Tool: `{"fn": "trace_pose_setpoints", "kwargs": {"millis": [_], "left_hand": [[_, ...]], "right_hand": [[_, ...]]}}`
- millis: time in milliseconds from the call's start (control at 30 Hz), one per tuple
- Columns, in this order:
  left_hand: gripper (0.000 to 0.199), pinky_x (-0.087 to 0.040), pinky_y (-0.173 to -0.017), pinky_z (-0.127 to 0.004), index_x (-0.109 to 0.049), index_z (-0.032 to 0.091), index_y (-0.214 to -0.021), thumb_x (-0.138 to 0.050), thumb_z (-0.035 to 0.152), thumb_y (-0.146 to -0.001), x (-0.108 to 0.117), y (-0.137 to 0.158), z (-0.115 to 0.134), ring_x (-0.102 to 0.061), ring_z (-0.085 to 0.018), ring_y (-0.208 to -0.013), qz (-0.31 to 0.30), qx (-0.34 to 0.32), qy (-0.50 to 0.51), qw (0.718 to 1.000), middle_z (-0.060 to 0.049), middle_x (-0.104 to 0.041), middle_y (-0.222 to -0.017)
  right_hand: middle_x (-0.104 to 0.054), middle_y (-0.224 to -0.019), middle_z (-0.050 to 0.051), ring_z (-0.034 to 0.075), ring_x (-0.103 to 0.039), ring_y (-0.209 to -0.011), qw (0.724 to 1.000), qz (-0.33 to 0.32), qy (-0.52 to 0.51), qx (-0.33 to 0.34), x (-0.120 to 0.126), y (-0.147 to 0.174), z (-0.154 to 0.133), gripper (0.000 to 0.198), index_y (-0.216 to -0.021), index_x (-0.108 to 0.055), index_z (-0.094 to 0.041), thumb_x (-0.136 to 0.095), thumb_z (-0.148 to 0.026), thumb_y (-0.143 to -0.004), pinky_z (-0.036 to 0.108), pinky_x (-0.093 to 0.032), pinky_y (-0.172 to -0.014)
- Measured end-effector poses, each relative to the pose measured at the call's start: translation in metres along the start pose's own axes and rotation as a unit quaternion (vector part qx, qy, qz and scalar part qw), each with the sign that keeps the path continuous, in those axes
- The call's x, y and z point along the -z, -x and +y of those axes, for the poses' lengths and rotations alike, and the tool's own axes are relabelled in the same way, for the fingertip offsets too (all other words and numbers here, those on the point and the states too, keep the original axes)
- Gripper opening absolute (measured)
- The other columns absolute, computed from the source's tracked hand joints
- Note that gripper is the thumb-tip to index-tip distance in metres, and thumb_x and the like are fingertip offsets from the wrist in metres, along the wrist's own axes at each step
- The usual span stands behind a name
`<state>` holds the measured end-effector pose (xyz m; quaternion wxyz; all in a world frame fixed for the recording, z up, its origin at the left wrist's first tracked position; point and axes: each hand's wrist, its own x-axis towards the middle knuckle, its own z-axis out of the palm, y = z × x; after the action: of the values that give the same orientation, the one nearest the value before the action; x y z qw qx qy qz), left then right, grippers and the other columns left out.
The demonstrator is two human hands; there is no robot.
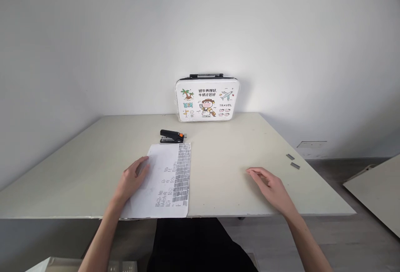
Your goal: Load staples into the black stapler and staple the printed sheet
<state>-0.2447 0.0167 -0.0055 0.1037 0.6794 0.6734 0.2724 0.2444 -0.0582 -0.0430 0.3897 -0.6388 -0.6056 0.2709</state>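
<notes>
Resting along the left edge of the paper (159, 180), the left hand (133, 178) lies relaxed, fingers and thumb spread apart, not gripping. The paper lies flat at the near edge of the tabletop (221, 151), its printed lines and dark striped band toward the right side. Just beyond its top edge sits a black stapler (171, 136) with an orange part at its right end. Farther back and slightly right, a white case (208, 101) with a black handle stands upright before the wall (125, 34), printed with a palm tree, a cartoon figure, an airplane and "TRAVEL". Next comes the right hand (270, 184), loosely curled; whether its thumb and fingertips meet, I cannot tell. Beyond it, near the tabletop's right edge, two small grey strips (295, 165) lie close together, apart from each other.
</notes>
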Motion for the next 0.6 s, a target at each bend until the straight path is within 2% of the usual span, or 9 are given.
{"fn": "trace_pose_setpoints", "kwargs": {"millis": [600], "left_hand": [[0.058, -0.055, -0.072, -0.036, -0.065, 0.025, -0.133, -0.047, 0.062, -0.092, -0.001, -0.0003, 0.0, -0.056, -0.016, -0.06, -0.001, 0.003, -0.005, 1.0, -0.008, -0.066, -0.14]], "right_hand": [[-0.07, -0.13, 0.011, 0.027, -0.067, -0.109, 1.0, -0.008, -0.007, 0.001, 0.0002, 0.0, 0.0023, 0.048, -0.12, -0.072, -0.027, -0.048, -0.063, -0.099, 0.026, -0.053, -0.063]]}}
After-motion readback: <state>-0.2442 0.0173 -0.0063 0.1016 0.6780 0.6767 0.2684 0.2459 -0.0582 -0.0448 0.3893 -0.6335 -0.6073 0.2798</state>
